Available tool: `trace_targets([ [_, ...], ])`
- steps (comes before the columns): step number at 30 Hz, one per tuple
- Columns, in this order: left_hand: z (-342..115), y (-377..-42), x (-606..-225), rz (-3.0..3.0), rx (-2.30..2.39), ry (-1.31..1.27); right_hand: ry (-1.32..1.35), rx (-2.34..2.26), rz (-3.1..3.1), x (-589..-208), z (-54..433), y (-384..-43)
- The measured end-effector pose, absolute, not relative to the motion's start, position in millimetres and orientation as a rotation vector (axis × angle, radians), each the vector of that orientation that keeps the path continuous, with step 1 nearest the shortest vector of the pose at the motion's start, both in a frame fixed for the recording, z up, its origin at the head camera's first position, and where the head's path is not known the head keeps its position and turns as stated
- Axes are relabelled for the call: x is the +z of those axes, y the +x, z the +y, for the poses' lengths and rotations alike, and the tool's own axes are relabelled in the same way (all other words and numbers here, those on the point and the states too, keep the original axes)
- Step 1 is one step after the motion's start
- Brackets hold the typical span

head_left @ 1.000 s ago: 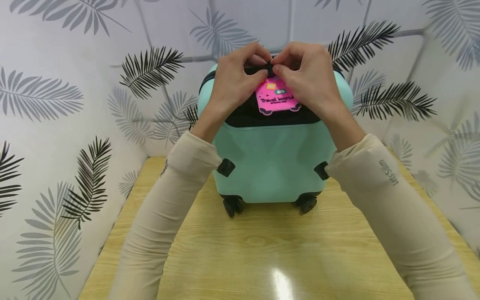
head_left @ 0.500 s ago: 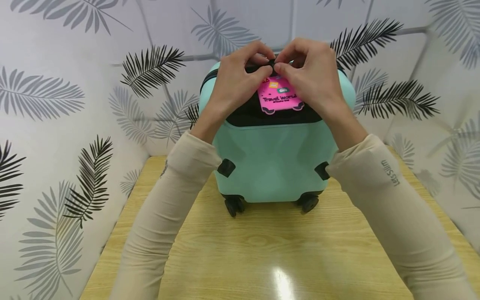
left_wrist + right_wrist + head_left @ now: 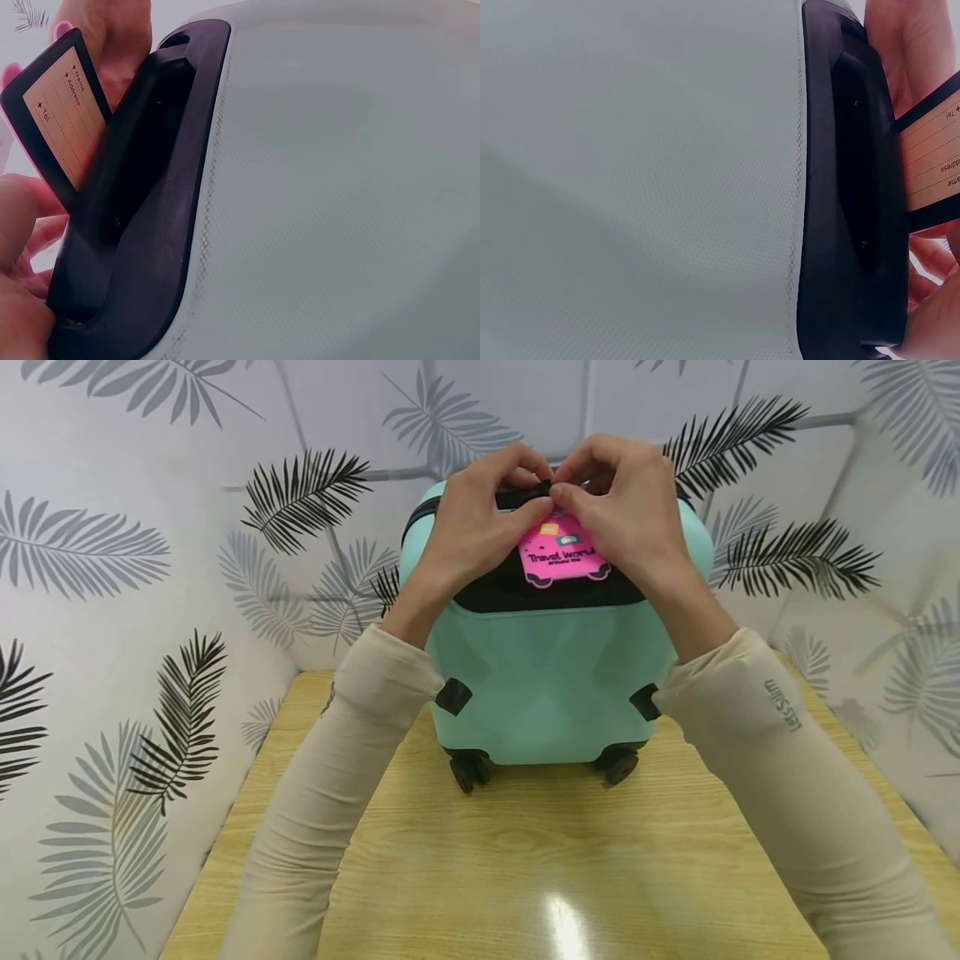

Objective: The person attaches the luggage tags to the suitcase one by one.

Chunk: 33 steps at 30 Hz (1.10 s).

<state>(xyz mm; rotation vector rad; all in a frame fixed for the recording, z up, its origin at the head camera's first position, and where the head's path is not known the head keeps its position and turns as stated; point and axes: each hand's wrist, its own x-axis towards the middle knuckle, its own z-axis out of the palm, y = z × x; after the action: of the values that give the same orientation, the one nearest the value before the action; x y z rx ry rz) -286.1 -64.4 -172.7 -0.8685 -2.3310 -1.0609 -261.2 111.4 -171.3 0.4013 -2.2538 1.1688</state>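
Observation:
A mint-green suitcase stands upright with its black-trimmed top toward both hands. A pink luggage tag with "Travel World" lettering hangs against its upper front. My left hand and right hand meet at the tag's upper end, thumbs and index fingers pinching at its black strap by the carry handle. The strap is mostly hidden by fingers. In the left wrist view, the tag's back shows Name, Address and Tel lines beside the black handle. The handle also shows in the right wrist view.
The suitcase rests on black wheels on a wood-grain table. Close behind it and along both sides stands a pale wall with a leaf pattern.
Both hands keep working at the tag's top, with small finger shifts. The left thumb now lies further over the tag's upper left corner. The suitcase stays in place.

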Motion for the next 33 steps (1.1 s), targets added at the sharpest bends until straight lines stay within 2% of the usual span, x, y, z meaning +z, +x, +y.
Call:
trace_targets([
  [33,-62.4,-287.3,-175.7,-2.243,-1.049,-0.905,0.359,1.112,-2.328,-161.9,115.8,-268.2],
])
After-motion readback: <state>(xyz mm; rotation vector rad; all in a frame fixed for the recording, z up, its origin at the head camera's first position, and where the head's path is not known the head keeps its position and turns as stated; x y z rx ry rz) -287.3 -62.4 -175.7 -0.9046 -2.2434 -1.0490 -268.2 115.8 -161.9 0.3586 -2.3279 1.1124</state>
